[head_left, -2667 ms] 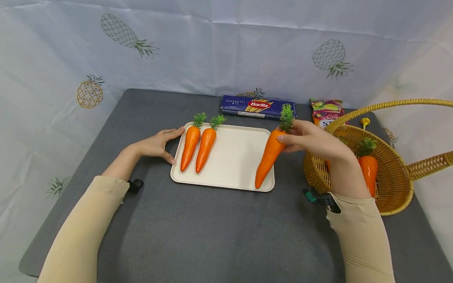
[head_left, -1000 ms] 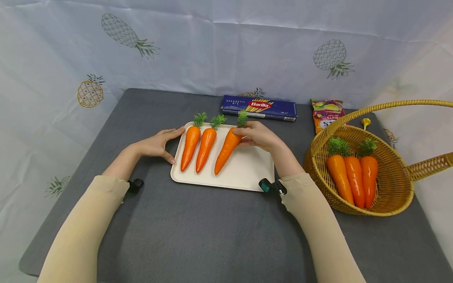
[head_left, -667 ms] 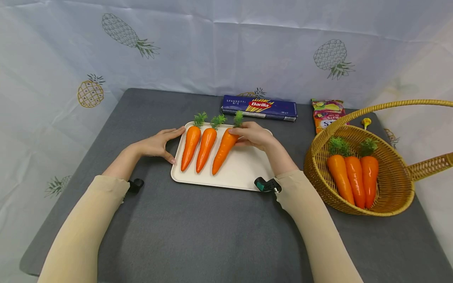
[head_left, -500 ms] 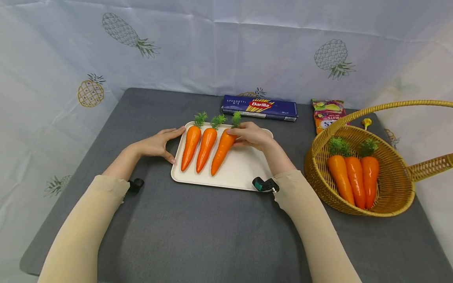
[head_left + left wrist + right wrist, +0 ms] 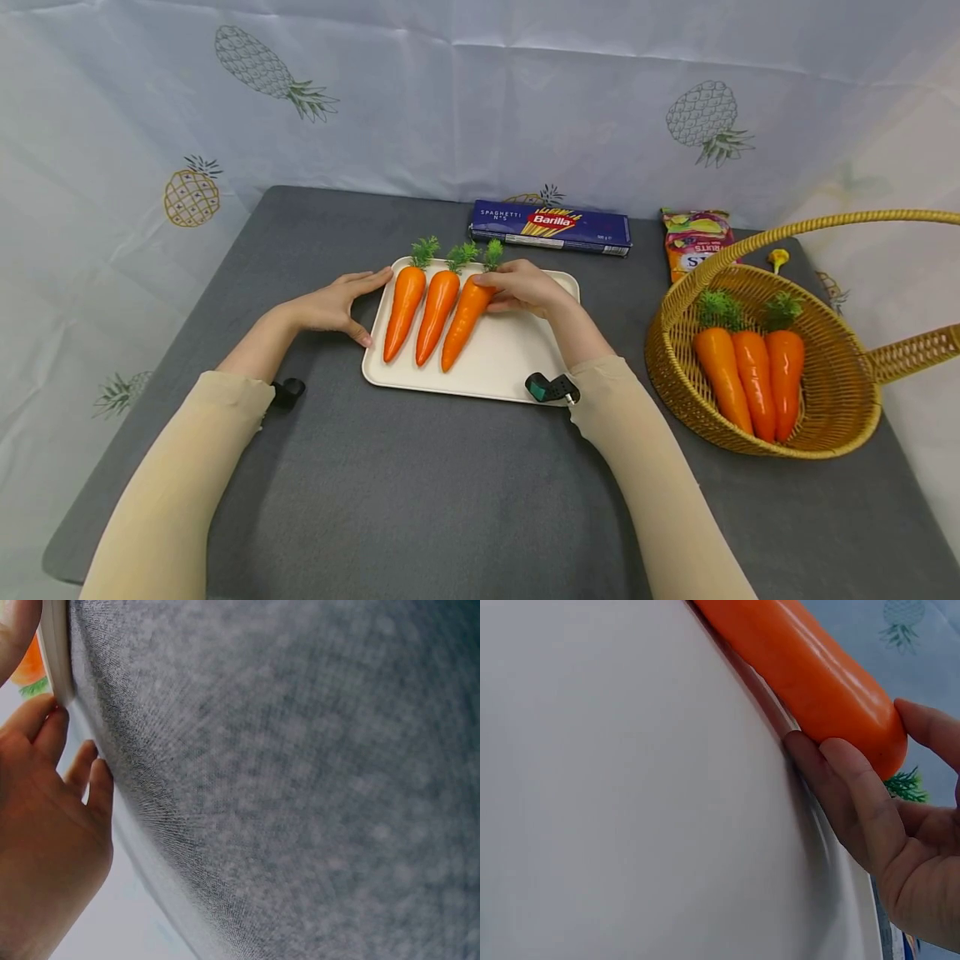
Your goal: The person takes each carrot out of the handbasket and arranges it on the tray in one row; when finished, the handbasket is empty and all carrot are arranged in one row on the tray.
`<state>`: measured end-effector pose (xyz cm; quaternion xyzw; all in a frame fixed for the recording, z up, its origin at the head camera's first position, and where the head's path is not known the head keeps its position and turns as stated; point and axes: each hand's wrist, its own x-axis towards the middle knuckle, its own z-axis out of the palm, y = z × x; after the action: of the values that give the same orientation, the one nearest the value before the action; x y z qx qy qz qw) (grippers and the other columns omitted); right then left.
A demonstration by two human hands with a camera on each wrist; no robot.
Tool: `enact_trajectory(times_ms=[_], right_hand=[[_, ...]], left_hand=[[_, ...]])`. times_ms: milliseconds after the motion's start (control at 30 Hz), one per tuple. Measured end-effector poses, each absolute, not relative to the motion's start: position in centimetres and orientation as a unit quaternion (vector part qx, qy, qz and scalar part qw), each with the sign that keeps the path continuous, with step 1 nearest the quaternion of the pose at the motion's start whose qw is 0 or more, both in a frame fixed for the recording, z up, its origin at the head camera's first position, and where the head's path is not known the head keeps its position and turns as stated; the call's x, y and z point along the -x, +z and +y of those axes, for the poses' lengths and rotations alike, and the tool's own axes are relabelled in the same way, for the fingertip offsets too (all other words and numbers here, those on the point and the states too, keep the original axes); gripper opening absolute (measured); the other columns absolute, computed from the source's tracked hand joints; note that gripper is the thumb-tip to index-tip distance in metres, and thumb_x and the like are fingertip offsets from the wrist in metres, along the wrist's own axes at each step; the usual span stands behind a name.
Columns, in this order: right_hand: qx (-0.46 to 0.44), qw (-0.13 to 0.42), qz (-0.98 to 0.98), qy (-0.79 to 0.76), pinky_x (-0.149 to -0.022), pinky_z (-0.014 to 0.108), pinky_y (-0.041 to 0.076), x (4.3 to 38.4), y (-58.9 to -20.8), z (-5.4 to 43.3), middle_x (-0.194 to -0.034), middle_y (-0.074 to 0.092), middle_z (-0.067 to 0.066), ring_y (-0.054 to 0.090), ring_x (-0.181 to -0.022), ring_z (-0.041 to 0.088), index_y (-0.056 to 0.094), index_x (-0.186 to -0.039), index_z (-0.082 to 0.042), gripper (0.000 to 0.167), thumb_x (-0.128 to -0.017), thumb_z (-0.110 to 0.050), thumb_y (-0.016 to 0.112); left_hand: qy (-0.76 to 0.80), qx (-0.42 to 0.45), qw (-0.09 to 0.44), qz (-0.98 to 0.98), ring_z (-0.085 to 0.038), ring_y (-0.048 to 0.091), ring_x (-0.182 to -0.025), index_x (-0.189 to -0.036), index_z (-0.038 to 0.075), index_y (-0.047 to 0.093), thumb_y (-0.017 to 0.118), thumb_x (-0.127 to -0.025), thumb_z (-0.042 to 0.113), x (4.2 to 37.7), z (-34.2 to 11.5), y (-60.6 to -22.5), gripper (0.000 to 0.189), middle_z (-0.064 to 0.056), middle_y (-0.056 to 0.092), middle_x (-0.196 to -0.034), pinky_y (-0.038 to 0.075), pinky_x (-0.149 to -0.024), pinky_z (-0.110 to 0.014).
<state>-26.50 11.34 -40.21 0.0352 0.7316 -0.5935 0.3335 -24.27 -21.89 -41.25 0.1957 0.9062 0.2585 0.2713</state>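
Observation:
A cream rectangular tray (image 5: 517,350) lies on the table with two orange carrots side by side, the left carrot (image 5: 403,314) and the middle carrot (image 5: 437,318). My right hand (image 5: 527,289) pinches the third carrot (image 5: 467,321) near its leafy top, close to the middle one. In the right wrist view, thumb and fingers grip the thick end of this carrot (image 5: 810,671); a thin shadowed gap shows between it and the tray. My left hand (image 5: 333,307) is spread at the tray's left side, fingertips and thumb touching the rim (image 5: 56,645).
On the right stands a wicker basket (image 5: 836,400) with a tall handle and three carrots (image 5: 753,379) inside. A blue spaghetti box (image 5: 550,227) and a colourful snack packet (image 5: 693,242) lie along the back. A small yellow item (image 5: 777,260) sits behind the basket.
My right hand has brought the third carrot leftward from the tray's right side to beside the middle carrot, shifting slightly further left in the last half second. My left hand has stayed put.

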Motion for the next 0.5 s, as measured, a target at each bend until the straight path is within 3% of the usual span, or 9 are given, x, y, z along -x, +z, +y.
enact_trajectory(times_ms=[500], right_hand=[[-0.042, 0.321, 0.736, -0.594, -0.062, 0.019, 0.058, 26.65, -40.33, 10.43, -0.088, 0.064, 0.003, 0.066, -0.070, 0.010, 0.059, -0.123, 0.005, 0.042, -0.094, -0.025, 0.067]], left_hand=[[0.257, -0.198, 0.271, 0.906, -0.041, -0.002, -0.154, -0.161, 0.025, 0.007, 0.091, -0.066, 0.036, 24.44, -21.95, -41.31, 0.127, -0.016, 0.005, -0.168, 0.010, -0.118, -0.069]])
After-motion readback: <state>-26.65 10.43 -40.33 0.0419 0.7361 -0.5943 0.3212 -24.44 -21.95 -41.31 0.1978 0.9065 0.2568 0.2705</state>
